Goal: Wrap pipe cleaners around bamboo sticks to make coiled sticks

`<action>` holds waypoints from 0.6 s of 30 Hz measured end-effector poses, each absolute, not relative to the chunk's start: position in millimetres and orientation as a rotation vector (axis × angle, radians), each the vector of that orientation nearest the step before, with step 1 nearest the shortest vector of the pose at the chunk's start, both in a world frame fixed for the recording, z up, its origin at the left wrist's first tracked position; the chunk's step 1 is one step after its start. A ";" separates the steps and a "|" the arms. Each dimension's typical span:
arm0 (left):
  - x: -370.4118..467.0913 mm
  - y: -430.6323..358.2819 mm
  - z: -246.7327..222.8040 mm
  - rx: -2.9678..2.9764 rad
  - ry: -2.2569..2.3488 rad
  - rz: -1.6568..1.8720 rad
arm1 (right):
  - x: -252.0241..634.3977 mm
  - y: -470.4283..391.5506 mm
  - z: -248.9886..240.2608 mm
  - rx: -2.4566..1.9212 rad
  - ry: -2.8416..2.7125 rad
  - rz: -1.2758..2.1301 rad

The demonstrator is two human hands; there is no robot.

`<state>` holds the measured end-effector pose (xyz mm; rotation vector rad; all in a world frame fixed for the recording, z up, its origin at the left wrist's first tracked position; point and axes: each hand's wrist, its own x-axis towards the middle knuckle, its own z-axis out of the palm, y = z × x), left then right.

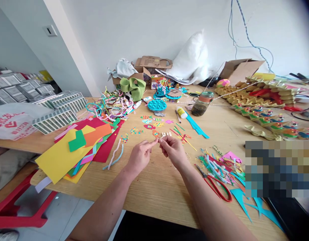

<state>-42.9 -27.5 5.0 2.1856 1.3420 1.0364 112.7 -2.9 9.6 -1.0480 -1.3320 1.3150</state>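
Head view: left hand (pixel 139 156) and right hand (pixel 172 150) met fingertip to fingertip over table (pixel 157 187), both pinched on tiny pale piece (pixel 159 140), too small to identify. Paper fish (pixel 156 133) lay just beyond. Scissors (pixel 214 185) right, foam sheets (pixel 76 147) left.

Paper sheets (pixel 69 150) left of hands, scissors (pixel 216 185) right (tabletop).
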 end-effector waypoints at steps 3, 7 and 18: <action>-42.7 -27.4 5.4 2.162 1.329 1.056 | 112.6 -3.3 11.0 -1.065 -1.335 1.310; -42.0 -27.9 5.9 2.160 1.343 1.073 | 112.2 -3.4 11.5 -1.064 -1.330 1.314; -40.2 -32.7 11.9 2.231 1.467 0.980 | 111.7 -4.0 9.2 -1.017 -1.252 1.364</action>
